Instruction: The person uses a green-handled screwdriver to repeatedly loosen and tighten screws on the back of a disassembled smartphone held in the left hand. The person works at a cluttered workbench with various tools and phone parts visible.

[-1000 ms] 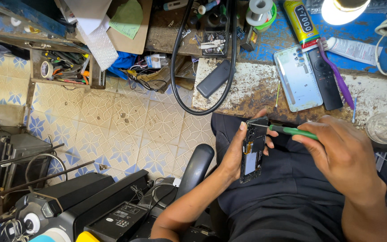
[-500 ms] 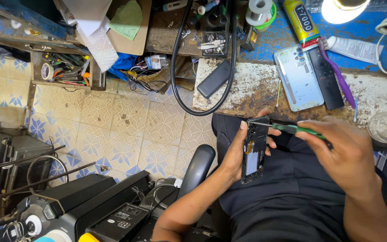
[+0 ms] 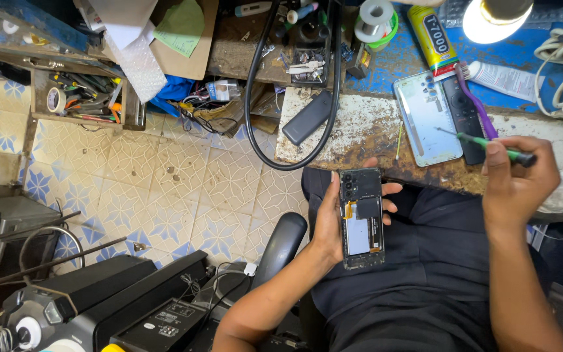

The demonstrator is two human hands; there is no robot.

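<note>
Opened phone (image 3: 361, 218), back cover off, board and battery bare, held above the lap at frame centre, clasped along its edges by the left hand (image 3: 331, 218). Right hand (image 3: 515, 179) at three o'clock, closed round a green screwdriver (image 3: 490, 146), tip off the phone. Removed back panel (image 3: 426, 117) on the desk (image 3: 360, 127) at one o'clock. Judged: opening done, inner work left.

Opened phone (image 3: 361, 218) over lap, screwdriver (image 3: 490, 146) right, back cover (image 3: 425, 117) on bench (image 3: 360, 127)
</note>
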